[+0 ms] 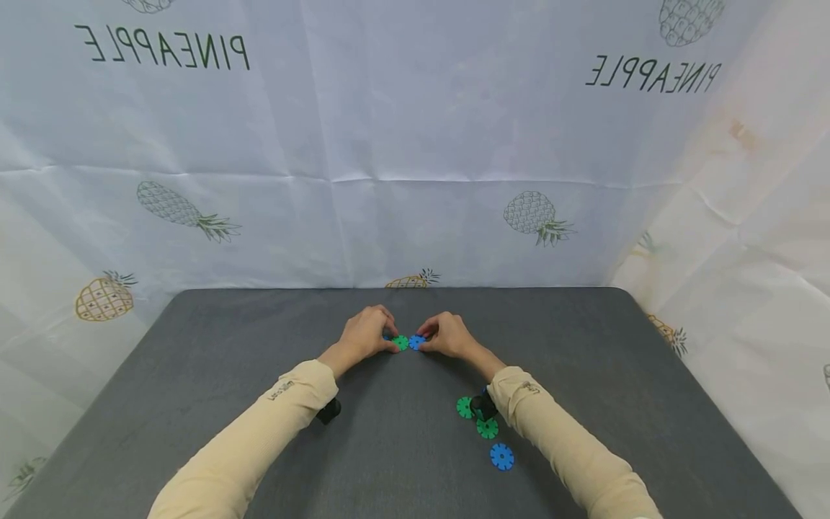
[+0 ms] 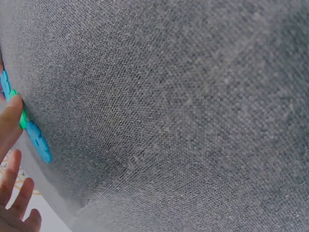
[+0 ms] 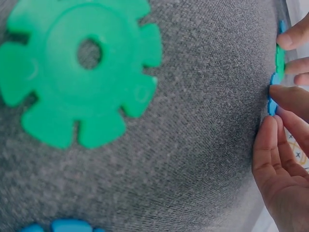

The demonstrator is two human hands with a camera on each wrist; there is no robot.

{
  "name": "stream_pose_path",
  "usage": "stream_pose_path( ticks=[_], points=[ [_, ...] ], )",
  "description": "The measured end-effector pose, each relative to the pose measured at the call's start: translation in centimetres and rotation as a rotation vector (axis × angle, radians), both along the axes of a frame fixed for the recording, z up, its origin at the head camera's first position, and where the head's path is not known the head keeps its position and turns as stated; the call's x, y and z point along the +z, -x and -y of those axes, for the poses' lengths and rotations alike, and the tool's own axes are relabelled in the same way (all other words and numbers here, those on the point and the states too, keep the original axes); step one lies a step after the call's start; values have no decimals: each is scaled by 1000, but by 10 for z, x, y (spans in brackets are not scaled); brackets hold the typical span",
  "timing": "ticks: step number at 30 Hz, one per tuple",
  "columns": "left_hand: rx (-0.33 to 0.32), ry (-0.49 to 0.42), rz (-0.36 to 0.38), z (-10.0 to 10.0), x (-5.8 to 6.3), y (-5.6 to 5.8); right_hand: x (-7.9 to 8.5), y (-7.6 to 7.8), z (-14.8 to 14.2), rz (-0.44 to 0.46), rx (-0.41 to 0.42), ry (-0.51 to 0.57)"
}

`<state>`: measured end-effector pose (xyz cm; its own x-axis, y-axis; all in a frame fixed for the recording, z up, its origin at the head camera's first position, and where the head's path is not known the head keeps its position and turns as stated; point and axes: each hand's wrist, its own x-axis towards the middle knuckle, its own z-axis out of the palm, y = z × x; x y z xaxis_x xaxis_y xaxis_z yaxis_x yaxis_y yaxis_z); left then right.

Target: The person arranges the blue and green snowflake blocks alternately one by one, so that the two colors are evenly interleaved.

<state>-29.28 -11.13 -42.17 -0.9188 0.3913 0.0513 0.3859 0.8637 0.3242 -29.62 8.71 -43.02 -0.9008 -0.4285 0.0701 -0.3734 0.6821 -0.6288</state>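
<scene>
My left hand pinches a small notched green disc at the far middle of the table. A notched blue disc adjoins that green one on its left and is partly covered by the fingers in the head view. Across from it, my right hand pinches another notched blue disc between thumb and fingers. Its edge meets the green disc's edge, so the three form a row in the right wrist view; whether their slots interlock here I cannot tell.
Near my right forearm lie loose notched discs: a green one, a second green one and a blue one. The right wrist camera hides part of this group. A pineapple-print cloth hangs behind the grey table.
</scene>
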Motion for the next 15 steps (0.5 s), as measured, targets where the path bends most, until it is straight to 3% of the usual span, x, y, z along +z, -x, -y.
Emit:
stream_pose_path(
  ticks=[8,15],
  points=[
    [2,-49,3,0,-1,2,0,2,0,38,-21,4],
    [0,-136,18,-2,-4,1,4,-3,-10,90,-37,148]
  ],
)
